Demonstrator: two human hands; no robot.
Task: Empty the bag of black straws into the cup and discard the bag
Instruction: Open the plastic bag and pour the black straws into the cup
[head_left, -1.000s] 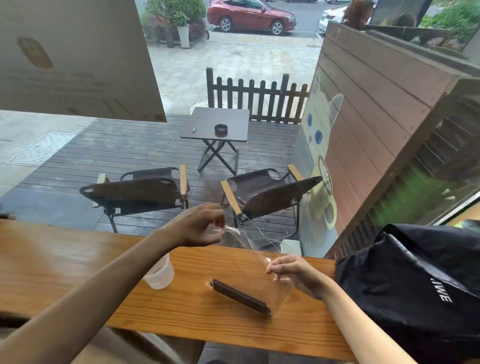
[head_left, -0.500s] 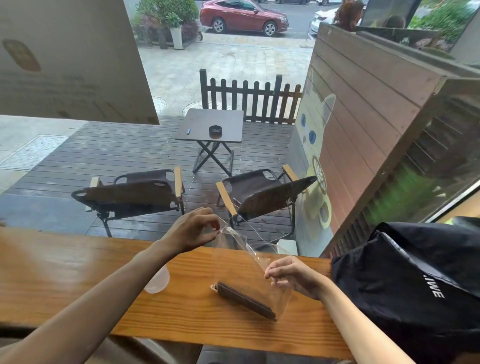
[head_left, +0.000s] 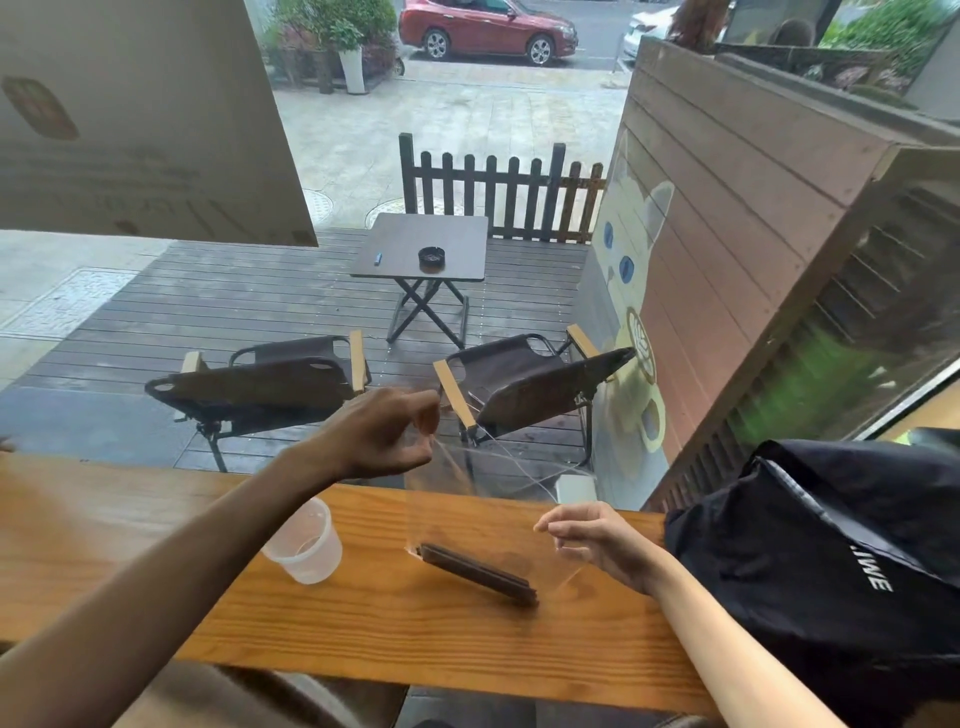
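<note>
Pinching the clear bag (head_left: 467, 499) at its top, the left hand (head_left: 382, 436) lifts it. The right hand (head_left: 597, 540) grips its side; black straws (head_left: 478, 574) lie inside on the desk (head_left: 363, 623).

My left hand (head_left: 384, 436) is raised with fingers (head_left: 428, 415) pinched together; my right hand (head_left: 597, 540) is lower, its fingers loosely curled.

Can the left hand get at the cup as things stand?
Probably yes, once it lets go: the left hand is pinching the bag. The cup stands just below its forearm on the counter, mouth up, nothing between.
</note>
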